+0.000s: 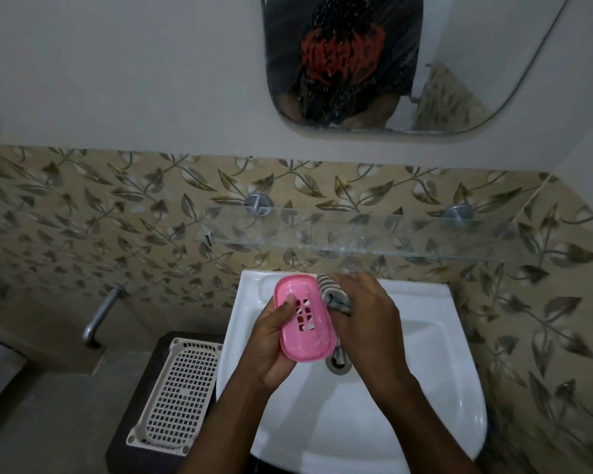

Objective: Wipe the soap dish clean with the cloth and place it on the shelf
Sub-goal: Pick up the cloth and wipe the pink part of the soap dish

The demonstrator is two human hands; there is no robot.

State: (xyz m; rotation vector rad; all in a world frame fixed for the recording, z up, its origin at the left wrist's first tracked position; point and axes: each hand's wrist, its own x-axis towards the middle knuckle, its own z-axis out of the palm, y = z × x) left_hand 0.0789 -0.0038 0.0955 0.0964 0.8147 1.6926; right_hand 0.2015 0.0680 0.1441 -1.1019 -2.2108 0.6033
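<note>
A pink soap dish point(305, 316) with slotted holes is held above the white sink point(425, 354). My left hand point(274, 343) grips it from the left and below, thumb lying on its inner face. My right hand point(367, 323) holds a grey striped cloth point(334, 292) bunched against the dish's right edge. Part of the cloth hangs down behind the dish toward the drain. A glass shelf point(374, 230) on two metal mounts runs along the tiled wall just above the sink.
A white perforated plastic tray point(177, 391) lies on a dark stand left of the sink. A metal tap point(100, 316) juts from the wall further left. A mirror point(391, 63) hangs above the shelf. The drain point(339, 366) sits below the hands.
</note>
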